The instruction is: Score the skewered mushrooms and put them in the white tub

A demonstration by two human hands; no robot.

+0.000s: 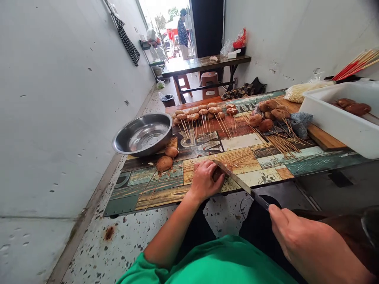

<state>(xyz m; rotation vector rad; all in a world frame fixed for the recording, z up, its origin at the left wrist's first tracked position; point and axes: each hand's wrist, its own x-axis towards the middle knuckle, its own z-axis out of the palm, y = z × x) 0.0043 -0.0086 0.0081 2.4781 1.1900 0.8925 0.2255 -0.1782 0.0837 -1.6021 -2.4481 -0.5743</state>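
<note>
My left hand point(204, 179) is closed around a brown mushroom point(218, 174), pressing it down near the front edge of the table; the fingers hide much of it. A long knife point(241, 183) is gripped by its dark handle in my right hand point(299, 232). The blade slants up to the left, its tip end at the mushroom beside my left fingers. Left of my hands lie two brown mushrooms point(164, 163) with thin wooden skewers. Farther back is a row of skewered mushrooms point(194, 116), some with pale cuts on their caps.
A steel basin point(142, 135) stands at the table's left edge. To the right are loose skewers point(280, 144), piled mushrooms point(280, 114), a grey cloth point(300, 123) and a white tub point(334, 114) holding mushrooms. Behind are another table point(204, 65), stools and a person point(183, 33) in the doorway.
</note>
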